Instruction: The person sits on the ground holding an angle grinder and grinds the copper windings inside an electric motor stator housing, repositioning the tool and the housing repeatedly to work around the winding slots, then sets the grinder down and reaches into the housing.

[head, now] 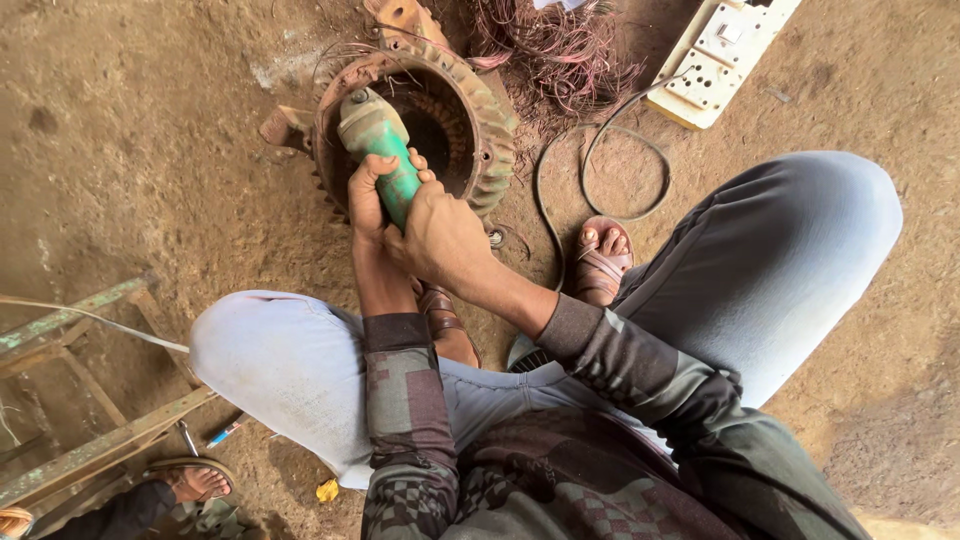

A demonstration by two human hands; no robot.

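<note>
- The ground is bare, packed brown dirt (150, 180), dusty and uneven, seen from above by a person squatting on it.
- The left hand (368, 195) is wrapped around the green body of an angle grinder (380, 150), fingers curled over its left side.
- The right hand (440, 235) is clenched on the near end of the same tool, just beside and touching the left hand.
- The grinder points away from the person, its grey head reaching into the open mouth of a rusty, finned round motor housing (480, 120) that lies on the dirt at the far middle of the scene.
- Whether the disc touches the metal inside cannot be told.
- A tangle of reddish copper wire (560, 50) lies on the far side of the housing, to its right.
- A pale switch board with sockets (720, 55) rests at the far right, and a dark cable (600, 150) loops from it across the dirt towards the person's feet.
- The person's knees in light jeans (790, 240) spread to left and right, with a sandalled foot (602, 262) between them, near the cable.
- Both forearms wear dark patterned sleeves (620, 350).
- At the near left stands a worn green metal frame (90, 390).
- Another person's sandalled foot (195, 482) shows just beside the frame, at the near left edge.
</note>
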